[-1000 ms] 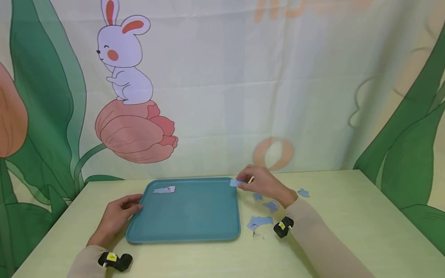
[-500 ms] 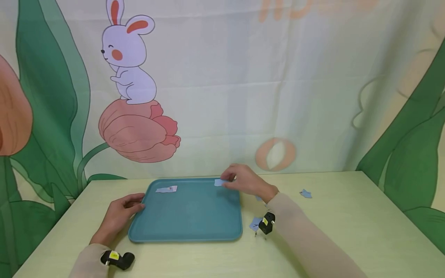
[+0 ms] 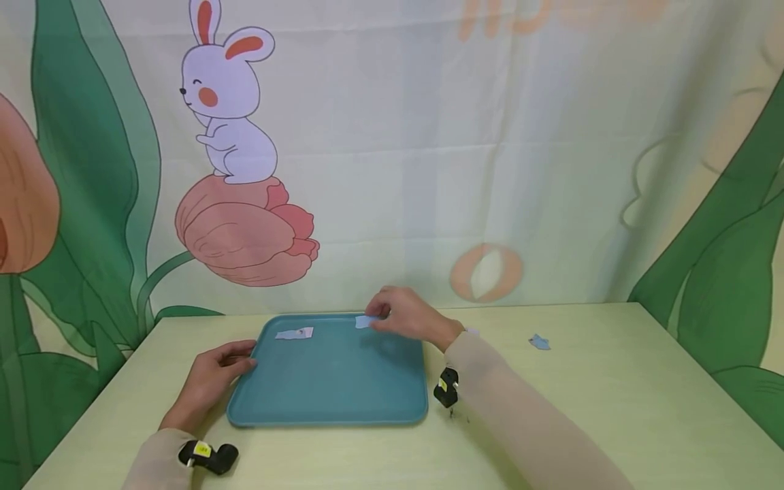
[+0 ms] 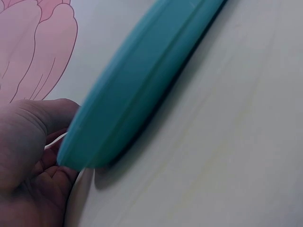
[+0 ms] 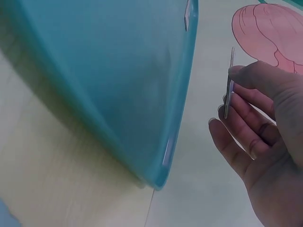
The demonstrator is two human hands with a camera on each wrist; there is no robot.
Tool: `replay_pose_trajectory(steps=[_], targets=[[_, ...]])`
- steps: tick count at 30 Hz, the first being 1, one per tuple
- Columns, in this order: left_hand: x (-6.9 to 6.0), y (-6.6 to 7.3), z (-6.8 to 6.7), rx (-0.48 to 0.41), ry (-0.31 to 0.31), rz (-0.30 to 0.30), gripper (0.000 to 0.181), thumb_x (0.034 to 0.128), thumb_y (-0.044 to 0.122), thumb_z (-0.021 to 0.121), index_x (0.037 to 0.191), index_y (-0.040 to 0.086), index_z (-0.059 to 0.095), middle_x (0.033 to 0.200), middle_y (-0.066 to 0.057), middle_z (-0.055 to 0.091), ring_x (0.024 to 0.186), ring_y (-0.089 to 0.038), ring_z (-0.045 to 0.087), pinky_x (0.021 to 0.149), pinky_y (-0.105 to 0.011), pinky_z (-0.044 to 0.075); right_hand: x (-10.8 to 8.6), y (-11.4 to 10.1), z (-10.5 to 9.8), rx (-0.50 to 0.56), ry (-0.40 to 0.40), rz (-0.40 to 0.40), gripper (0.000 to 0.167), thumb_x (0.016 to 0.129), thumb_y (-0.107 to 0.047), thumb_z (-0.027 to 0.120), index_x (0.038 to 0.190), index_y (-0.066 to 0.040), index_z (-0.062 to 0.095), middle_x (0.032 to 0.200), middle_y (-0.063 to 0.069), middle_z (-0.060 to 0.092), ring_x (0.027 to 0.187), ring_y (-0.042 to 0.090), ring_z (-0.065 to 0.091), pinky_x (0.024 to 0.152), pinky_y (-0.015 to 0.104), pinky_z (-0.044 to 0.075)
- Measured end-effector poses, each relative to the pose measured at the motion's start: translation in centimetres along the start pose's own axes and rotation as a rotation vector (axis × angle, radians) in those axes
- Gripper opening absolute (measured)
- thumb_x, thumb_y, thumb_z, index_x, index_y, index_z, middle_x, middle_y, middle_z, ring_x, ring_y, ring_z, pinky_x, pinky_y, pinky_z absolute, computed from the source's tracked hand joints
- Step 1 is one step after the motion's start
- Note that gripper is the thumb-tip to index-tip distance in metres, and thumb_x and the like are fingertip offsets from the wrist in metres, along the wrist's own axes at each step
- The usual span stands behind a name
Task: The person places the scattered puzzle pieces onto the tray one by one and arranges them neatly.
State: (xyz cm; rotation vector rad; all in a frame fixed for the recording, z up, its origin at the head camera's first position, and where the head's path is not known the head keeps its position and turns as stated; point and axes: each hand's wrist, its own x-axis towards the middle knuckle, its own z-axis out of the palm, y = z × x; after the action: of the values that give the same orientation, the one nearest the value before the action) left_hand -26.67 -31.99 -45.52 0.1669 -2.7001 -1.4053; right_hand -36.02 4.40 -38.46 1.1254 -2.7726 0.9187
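A teal tray lies on the table, with one torn blue paper piece flat near its back left corner. Over the tray's back edge, the right hand pinches another small blue paper piece between thumb and fingers; in the right wrist view that piece is seen edge-on, clear of the tray. At the tray's left side the left hand has its thumb and fingers around the rim; the left wrist view shows the hand gripping the tray's edge.
A blue paper scrap lies on the table at the right. Another scrap shows partly behind the right wrist. Small dark bits lie right of the tray. Behind the table hangs a printed curtain.
The right hand has moved left with its paper piece, from the tray's back right corner to above its back edge. Its forearm now covers scraps seen before. The left hand keeps its place.
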Motion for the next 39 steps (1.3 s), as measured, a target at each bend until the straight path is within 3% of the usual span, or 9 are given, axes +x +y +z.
replay_pose_trajectory(steps=[12, 21, 39], targets=[[-0.2, -0.1, -0.1, 0.004, 0.0, 0.003, 0.048, 0.1055, 0.012, 0.066, 0.149, -0.005, 0.056, 0.143, -0.029, 0.06, 0.124, -0.04, 0.06, 0.104, -0.05, 0.054, 1.8, -1.1, 1.4, 0.008, -0.028, -0.003, 0.016, 0.095, -0.01, 0.081, 0.11, -0.004, 0.08, 0.102, 0.003, 0.07, 0.095, 0.019, 0.066, 0.087, 0.025, 0.056], [-0.3, 0.0, -0.2, -0.002, -0.006, 0.007, 0.048, 0.1049, 0.012, 0.066, 0.149, -0.006, 0.056, 0.142, -0.029, 0.061, 0.123, -0.04, 0.061, 0.102, -0.046, 0.056, 3.0, -1.4, 2.5, 0.008, -0.059, 0.046, 0.019, 0.096, -0.012, 0.081, 0.114, -0.006, 0.079, 0.104, 0.003, 0.07, 0.096, 0.017, 0.065, 0.087, 0.023, 0.056], [-0.2, 0.0, -0.2, 0.004, -0.006, 0.018, 0.049, 0.1054, 0.013, 0.066, 0.149, -0.005, 0.056, 0.142, -0.028, 0.061, 0.123, -0.04, 0.06, 0.104, -0.05, 0.054, 5.0, -1.3, 4.8, -0.002, -0.091, 0.113, 0.017, 0.098, -0.016, 0.08, 0.113, -0.007, 0.079, 0.104, 0.001, 0.069, 0.096, 0.015, 0.062, 0.086, 0.023, 0.055]])
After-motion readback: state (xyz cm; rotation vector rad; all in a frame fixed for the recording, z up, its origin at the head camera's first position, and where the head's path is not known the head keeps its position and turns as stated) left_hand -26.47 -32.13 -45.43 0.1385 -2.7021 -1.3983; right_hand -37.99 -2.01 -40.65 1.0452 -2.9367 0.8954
